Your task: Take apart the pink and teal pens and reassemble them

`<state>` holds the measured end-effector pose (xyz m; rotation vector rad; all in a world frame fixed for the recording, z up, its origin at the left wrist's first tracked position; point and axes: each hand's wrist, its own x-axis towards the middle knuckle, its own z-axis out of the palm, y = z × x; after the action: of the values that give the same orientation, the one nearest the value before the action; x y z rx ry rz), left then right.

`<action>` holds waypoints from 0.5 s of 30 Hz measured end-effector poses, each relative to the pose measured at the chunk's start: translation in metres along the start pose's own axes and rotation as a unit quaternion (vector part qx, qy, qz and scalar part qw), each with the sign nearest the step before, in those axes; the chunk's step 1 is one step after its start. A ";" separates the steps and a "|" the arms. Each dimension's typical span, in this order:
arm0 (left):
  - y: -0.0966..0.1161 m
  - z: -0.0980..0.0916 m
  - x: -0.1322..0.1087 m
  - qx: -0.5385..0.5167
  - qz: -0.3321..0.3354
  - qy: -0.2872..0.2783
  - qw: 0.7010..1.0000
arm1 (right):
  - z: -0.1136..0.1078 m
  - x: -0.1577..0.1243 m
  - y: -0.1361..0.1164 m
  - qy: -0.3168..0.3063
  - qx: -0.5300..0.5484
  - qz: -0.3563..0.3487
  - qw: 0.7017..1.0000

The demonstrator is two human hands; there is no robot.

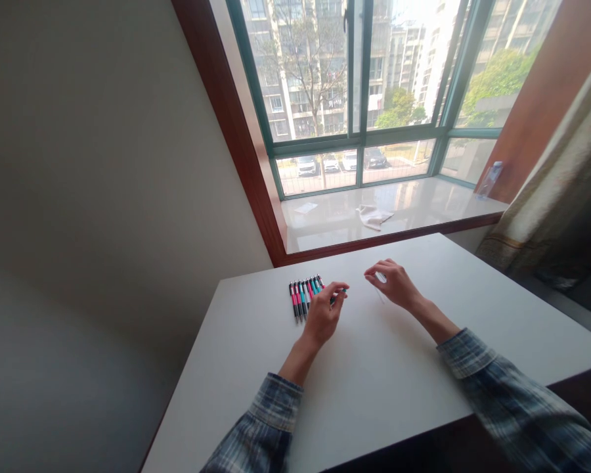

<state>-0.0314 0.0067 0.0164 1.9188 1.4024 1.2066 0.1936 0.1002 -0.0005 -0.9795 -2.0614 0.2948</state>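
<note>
A row of several pens point(304, 295) with pink, teal and black barrels lies on the white table point(374, 374) toward its far left. My left hand point(324, 314) hovers at the right end of that row, its fingertips pinched on a teal pen point(339, 292). My right hand point(393, 282) is a little to the right, fingers curled around a small clear or white piece point(381, 278) that I cannot identify. Both sleeves are blue plaid.
Beyond the table is a glossy window sill point(423, 203) with a crumpled white cloth point(373, 216), a slip of paper point(306, 207) and a clear bottle point(489, 179). A curtain point(556, 190) hangs at the right. A grey wall is on the left.
</note>
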 end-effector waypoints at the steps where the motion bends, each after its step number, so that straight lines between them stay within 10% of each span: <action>1: 0.001 -0.001 0.000 -0.007 -0.003 0.009 1.000 | 0.002 -0.004 -0.012 0.002 0.019 -0.005 1.000; 8: 0.006 -0.009 0.006 -0.084 -0.032 0.089 0.992 | 0.022 -0.032 -0.076 -0.074 0.163 0.048 0.983; 15: 0.004 -0.007 0.008 -0.191 -0.069 0.124 0.971 | 0.039 -0.038 -0.085 -0.093 0.302 0.116 0.942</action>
<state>-0.0349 0.0117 0.0260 1.4239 1.2815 1.5585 0.1324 0.0201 -0.0043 -0.8211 -1.8310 1.1081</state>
